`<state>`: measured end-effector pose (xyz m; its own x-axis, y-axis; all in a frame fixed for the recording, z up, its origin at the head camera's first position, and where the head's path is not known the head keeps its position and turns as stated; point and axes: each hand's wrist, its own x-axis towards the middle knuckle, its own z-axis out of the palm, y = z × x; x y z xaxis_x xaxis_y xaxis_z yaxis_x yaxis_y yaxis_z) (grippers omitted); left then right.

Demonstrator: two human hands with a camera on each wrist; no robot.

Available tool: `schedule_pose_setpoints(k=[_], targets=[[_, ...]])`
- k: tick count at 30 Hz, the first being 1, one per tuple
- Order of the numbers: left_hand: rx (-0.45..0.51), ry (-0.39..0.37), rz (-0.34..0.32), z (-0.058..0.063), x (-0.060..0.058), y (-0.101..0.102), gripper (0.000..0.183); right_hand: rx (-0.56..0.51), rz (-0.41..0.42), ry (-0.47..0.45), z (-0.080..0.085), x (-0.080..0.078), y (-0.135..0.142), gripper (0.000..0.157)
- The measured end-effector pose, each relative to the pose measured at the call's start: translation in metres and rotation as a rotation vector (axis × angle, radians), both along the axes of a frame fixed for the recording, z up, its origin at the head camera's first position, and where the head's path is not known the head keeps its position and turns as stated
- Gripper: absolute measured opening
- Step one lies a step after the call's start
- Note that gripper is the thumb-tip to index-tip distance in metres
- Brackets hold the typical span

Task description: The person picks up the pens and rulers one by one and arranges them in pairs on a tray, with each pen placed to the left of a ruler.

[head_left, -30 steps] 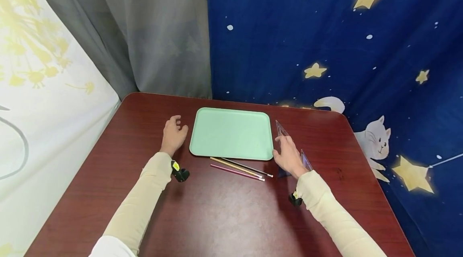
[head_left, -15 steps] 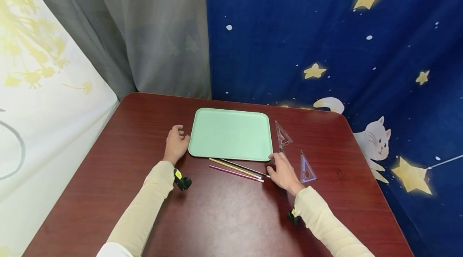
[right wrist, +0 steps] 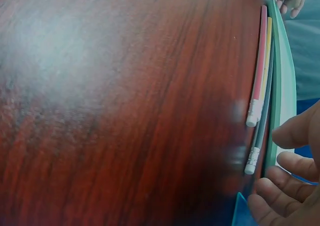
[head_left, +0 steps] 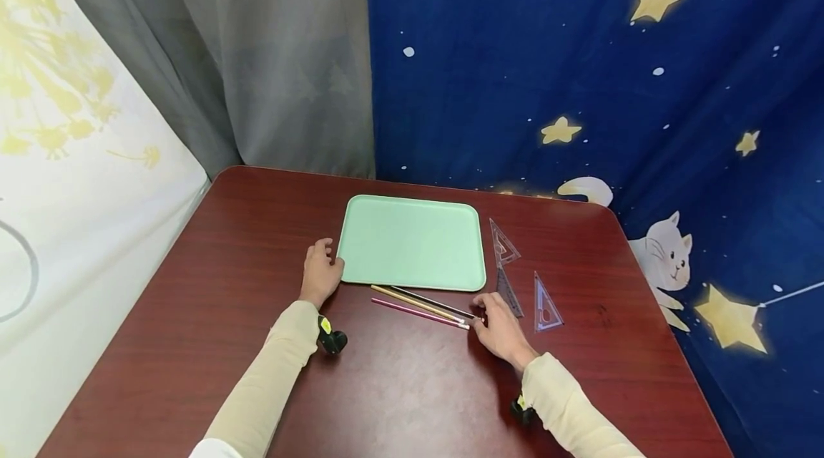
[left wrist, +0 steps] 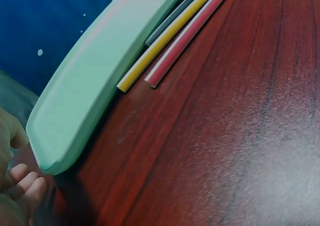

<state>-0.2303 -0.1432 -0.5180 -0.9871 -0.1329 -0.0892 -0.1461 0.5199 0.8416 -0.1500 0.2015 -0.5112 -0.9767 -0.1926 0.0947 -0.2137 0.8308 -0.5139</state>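
My left hand (head_left: 322, 274) is at the left edge of the green tray (head_left: 412, 243), its thumb beside the rim; the fingers are relaxed and hold nothing. Below the tray's front edge lie a black pencil (head_left: 438, 303), a yellow pencil (head_left: 412, 302) and a red pencil (head_left: 418, 313), side by side, with white erasers toward the right. My right hand (head_left: 502, 331) hovers by those eraser ends, fingers loosely bent, thumb apart. In the right wrist view, a gap shows between the fingers (right wrist: 282, 191) and the black pencil's eraser.
Right of the tray lie a clear set square (head_left: 497, 247), a dark set square (head_left: 508, 291) just below it and a purple set square (head_left: 543, 308) farther right. All rest on the brown table (head_left: 412, 386). Curtains (head_left: 515, 71) hang behind the table's back edge.
My right hand has moved from the set squares down and left to the pencils' eraser ends, uncovering the set squares. My left hand has shifted down and right to the tray's edge.
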Motion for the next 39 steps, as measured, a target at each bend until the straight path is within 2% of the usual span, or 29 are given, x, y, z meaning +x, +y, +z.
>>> schedule_pose_setpoints(k=[7,14,23,31,39], targets=[[-0.012,0.056,0.037,-0.012,0.001,0.009,0.047,0.021,0.035,0.044,-0.007,0.002,0.001,0.027],[-0.029,0.164,0.085,-0.019,0.005,0.014,0.041,0.027,0.018,0.045,-0.012,0.003,0.0,0.025],[-0.071,0.225,0.106,-0.032,0.005,0.015,0.041,0.028,-0.004,0.052,-0.019,0.005,0.001,0.017],[-0.079,0.317,0.149,-0.04,0.004,0.015,0.039,0.014,0.002,0.034,-0.017,0.002,-0.001,0.015],[-0.024,0.34,0.223,-0.043,0.008,0.015,0.034,-0.012,0.024,0.042,-0.019,0.003,-0.001,0.014]])
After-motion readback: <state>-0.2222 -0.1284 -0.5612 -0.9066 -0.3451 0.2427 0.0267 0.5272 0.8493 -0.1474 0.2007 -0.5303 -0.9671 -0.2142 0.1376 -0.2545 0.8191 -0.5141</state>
